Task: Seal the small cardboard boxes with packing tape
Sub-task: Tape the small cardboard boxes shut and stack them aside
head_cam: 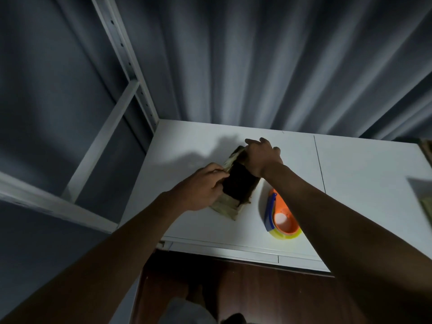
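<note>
A small cardboard box (228,208) lies on the white table (362,183), its top open and dark inside. My left hand (201,188) holds the box's near left side, fingers curled over a flap edge. Over the far end my right hand (260,156) grips another flap from above. An orange tape dispenser (281,217) with a blue blade guard and a roll of clear tape lies on the table just right of the box, under my right forearm.
A white metal shelf frame (131,90) stands left of the table. Grey curtains (257,66) hang behind it. Part of another cardboard piece (426,204) shows at the right edge. The table's front edge runs near my body above a dark wooden floor.
</note>
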